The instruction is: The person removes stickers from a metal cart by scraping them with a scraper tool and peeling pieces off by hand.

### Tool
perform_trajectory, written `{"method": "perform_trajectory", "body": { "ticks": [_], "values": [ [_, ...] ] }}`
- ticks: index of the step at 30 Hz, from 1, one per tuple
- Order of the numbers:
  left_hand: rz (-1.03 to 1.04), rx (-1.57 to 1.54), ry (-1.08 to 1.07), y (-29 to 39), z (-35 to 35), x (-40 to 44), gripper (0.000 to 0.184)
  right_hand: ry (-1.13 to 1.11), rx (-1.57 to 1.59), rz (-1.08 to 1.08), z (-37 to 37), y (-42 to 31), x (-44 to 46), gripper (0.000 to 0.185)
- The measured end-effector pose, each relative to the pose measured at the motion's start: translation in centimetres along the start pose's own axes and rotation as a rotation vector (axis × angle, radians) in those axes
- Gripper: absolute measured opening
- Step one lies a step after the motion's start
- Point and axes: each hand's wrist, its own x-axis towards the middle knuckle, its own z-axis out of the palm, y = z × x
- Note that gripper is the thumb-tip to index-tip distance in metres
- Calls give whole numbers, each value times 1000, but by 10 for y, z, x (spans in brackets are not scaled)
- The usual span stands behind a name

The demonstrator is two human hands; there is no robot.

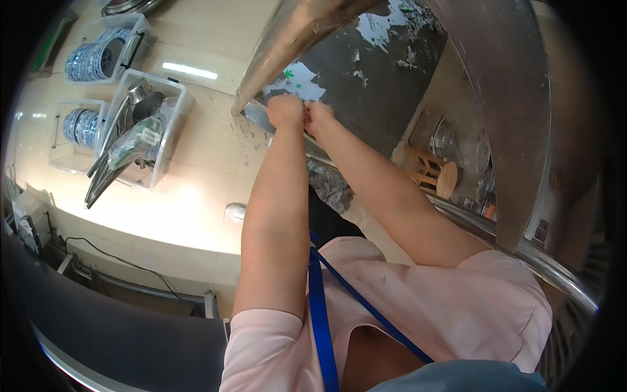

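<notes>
My left hand [285, 111] and my right hand [319, 118] are close together at the near edge of a dark grey panel [385, 85]. Both are closed, fingers curled in, and whatever lies between them is hidden. Just beyond them, a torn white sheet with green leaf marks [299, 80] clings to the panel. More ragged white paper [377, 29] and shredded scraps [408, 59] lie farther up it. Curved metal [307, 32] rises beside the hands on the left.
A wide metal plate [503, 98] and a round rail [562, 281] stand at right. On the left floor, clear bins hold patterned dishes [91, 62] and metal utensils [124, 147]. A small wooden stool [434, 173] sits beyond the rail. Grey scraps [332, 186] lie below my hands.
</notes>
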Motion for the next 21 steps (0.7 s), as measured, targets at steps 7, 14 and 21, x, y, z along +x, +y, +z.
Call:
{"method": "perform_trajectory", "body": {
  "ticks": [7,14,21],
  "values": [
    [0,-348,-6,-49,4,-21,33,-108,-239,81,-32,6,-8,14],
    [102,-79,204,-39,8,-24,31,-76,-174,49,-17,2,-20,15],
    [80,19,199,8,-6,-38,34,-10,-70,115,-9,-5,23,7]
  ]
}}
